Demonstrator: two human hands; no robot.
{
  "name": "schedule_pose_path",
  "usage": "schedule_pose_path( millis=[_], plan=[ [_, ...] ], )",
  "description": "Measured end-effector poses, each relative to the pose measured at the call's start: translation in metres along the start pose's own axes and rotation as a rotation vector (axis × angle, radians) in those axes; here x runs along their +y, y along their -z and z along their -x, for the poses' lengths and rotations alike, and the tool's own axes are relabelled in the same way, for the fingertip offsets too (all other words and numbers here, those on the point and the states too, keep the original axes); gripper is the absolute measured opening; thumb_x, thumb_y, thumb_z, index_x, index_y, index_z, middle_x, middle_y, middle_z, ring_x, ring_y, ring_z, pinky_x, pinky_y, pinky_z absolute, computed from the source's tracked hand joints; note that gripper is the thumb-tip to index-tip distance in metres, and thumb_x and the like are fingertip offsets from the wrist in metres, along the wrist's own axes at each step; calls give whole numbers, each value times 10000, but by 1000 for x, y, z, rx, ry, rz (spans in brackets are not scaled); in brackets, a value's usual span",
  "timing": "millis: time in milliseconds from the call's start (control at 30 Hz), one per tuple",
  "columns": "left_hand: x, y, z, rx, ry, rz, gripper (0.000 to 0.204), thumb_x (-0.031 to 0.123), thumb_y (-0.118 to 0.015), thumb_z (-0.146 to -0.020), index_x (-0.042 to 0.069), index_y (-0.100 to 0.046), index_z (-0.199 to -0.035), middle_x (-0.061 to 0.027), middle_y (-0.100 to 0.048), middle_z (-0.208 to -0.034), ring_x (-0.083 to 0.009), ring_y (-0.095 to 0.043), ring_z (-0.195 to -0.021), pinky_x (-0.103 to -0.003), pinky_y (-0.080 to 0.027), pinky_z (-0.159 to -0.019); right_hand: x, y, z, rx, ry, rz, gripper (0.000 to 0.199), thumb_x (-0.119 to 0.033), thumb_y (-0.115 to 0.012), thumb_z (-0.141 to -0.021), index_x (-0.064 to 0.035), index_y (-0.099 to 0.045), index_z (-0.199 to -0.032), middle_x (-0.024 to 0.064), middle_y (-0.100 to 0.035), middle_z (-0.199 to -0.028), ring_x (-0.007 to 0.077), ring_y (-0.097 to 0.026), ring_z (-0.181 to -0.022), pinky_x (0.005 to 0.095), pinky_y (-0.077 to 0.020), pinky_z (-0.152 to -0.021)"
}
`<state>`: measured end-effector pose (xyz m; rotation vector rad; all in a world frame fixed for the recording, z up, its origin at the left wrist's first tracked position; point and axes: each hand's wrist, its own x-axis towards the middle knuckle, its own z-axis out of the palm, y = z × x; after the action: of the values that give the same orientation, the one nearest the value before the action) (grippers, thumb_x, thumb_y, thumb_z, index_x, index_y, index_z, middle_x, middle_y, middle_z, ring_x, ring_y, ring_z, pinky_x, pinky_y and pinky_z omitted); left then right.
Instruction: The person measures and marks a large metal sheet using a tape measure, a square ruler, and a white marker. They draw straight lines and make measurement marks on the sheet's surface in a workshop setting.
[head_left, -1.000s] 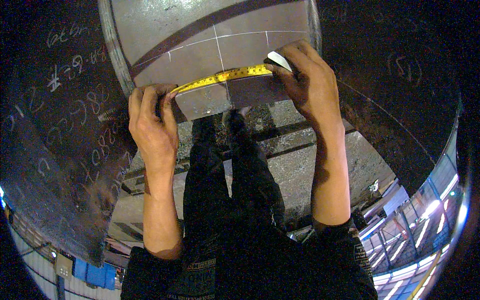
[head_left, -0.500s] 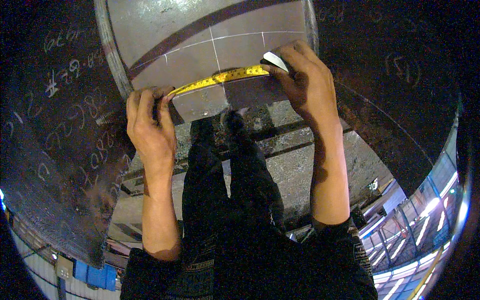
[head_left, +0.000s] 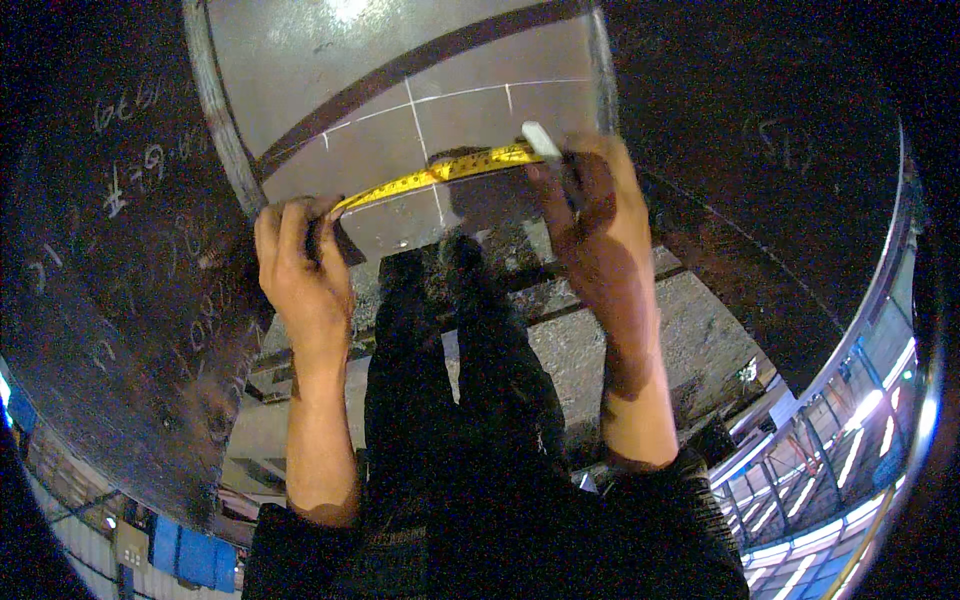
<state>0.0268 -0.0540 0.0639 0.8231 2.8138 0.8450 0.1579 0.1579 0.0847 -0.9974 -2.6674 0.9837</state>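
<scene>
A yellow tape measure [head_left: 436,175] stretches between my hands over a brown metal plate [head_left: 385,228]. My left hand [head_left: 305,270] pinches its left end near the plate's lower left corner. At the other end, my right hand [head_left: 607,230] has the tape between thumb and fingers; a white flat piece, perhaps chalk [head_left: 541,139], also sticks out of its grip. The tape's case cannot be made out. White lines [head_left: 418,110] are drawn on the plate: a long one across, one crossing it, and short ticks. A further line runs just below the tape.
Dark upright plates with white handwriting flank me on the left [head_left: 130,270] and right [head_left: 760,190]. Raised seams [head_left: 225,110] border the middle plate. Grey boards [head_left: 590,350] lie beneath my legs. Blue boxes [head_left: 195,553] stand at lower left.
My right hand has shifted slightly left and down, with the white piece now more upright. My left hand keeps its pinch on the tape's end. The whole view has tilted a little.
</scene>
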Motion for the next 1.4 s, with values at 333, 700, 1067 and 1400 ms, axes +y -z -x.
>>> schedule_pose_path(
  millis=[333, 700, 1067, 1400],
  plan=[
    [-25, 3, 11, 20, -21, 1, 186, -28, -629, -837, 30, -670, -1009, -160, -610, -1004, -362, -609, -933, -404, -499, -818, -21, -38, 54, -31, -347, 78, 194, -200, -693, -899, -27, -657, -981, 220, -687, -913, 427, -667, -825, 475, -531, -706],
    [2, -3, 21, 7, -22, -58, 129, 3, -670, -856, 26, -684, -982, -144, -636, -957, -348, -619, -901, -402, -502, -797, 4, -17, 61, 17, -281, 20, 171, -210, -689, -900, -49, -647, -940, 205, -686, -868, 427, -662, -780, 477, -530, -667],
    [3, 1, 19, -18, 4, -21, 105, -6, -675, -857, 6, -673, -962, -145, -633, -934, -333, -614, -879, -384, -497, -787, -2, -22, 61, 32, -225, 68, 167, -208, -665, -899, -49, -629, -935, 205, -678, -856, 427, -658, -779, 490, -531, -679],
    [4, 2, 19, -29, -6, 14, 100, -22, -653, -855, -3, -654, -953, -172, -635, -961, -351, -608, -898, -398, -495, -824, -40, 84, 59, -520, -284, 255, 152, -181, -642, -870, -42, -631, -931, 198, -659, -845, 424, -635, -821, 494, -508, -725]
  ],
)
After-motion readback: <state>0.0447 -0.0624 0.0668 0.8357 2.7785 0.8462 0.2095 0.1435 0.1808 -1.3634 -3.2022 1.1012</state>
